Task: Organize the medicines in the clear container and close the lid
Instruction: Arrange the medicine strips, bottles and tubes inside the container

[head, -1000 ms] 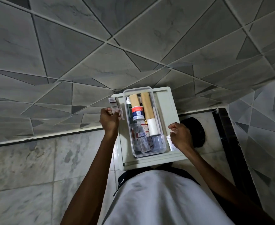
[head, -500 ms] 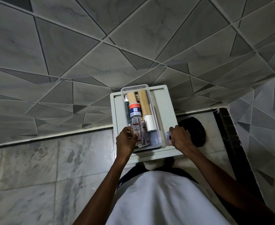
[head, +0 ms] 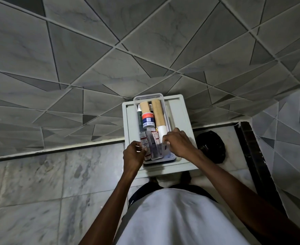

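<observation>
Clear container [head: 147, 97] lidless, packed with medicines [head: 152, 144], both hands inside

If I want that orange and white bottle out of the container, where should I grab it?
Probably pinch the bottle across its round body from above. It lies on its side among other items in the open container, with a tan tube tight beside it, so only its upper side is free.

Medicines [head: 151, 144] in container [head: 147, 96] on stool [head: 182, 117]
</observation>
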`<state>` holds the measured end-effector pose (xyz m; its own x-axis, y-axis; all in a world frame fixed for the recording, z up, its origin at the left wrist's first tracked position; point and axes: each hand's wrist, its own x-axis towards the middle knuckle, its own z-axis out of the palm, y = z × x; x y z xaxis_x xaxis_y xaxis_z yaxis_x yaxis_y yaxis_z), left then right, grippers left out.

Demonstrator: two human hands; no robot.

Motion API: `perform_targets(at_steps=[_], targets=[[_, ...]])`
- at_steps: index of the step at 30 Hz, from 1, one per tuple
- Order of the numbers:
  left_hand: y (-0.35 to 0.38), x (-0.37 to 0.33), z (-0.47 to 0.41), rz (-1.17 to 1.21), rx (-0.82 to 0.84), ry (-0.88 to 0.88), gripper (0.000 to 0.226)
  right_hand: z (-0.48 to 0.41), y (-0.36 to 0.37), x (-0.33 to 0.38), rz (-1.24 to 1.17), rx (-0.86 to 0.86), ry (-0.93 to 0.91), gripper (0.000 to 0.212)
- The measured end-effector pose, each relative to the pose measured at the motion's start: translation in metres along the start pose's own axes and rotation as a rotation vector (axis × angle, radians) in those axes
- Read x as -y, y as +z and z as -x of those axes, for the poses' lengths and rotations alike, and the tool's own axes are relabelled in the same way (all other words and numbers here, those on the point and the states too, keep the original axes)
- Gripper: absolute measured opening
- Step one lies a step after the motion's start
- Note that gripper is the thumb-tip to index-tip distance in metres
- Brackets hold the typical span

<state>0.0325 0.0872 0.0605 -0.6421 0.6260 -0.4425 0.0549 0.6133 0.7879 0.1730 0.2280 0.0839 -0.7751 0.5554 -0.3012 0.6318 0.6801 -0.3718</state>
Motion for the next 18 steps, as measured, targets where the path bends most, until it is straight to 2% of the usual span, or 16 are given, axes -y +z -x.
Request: perform_targets(at_steps=[3, 6, 9, 14, 16, 18], targets=[[0.001, 0.004, 0.001, 0.021, -0.009, -0.001, 0.016, -0.005, 0.005, 0.010, 0.168, -0.047, 0.009, 0.033], [0.004, 0.005, 0.000, 0.032, -0.032, 0.025, 0.017, -0.006, 0.003, 0.016, 0.163, -0.107, 0.075, 0.030], [0.004, -0.004, -0.003, 0.003, -0.070, 0.032, 0.016, -0.005, 0.005, 0.015, 0.190, -0.082, 0.095, 0.030], [-0.002, -0.014, -0.020, 0.011, -0.084, 0.015, 0.012, -0.005, 0.001, 0.016, 0.159, -0.046, 0.117, 0.033], [-0.004, -0.017, -0.029, 0.023, -0.058, -0.006, 0.009, -0.007, 0.001, 0.015, 0.102, -0.091, 0.131, 0.031], [-0.008, -0.024, -0.033, 0.082, -0.014, -0.012, 0.006, -0.011, 0.002, 0.015, -0.061, -0.190, 0.197, 0.019]])
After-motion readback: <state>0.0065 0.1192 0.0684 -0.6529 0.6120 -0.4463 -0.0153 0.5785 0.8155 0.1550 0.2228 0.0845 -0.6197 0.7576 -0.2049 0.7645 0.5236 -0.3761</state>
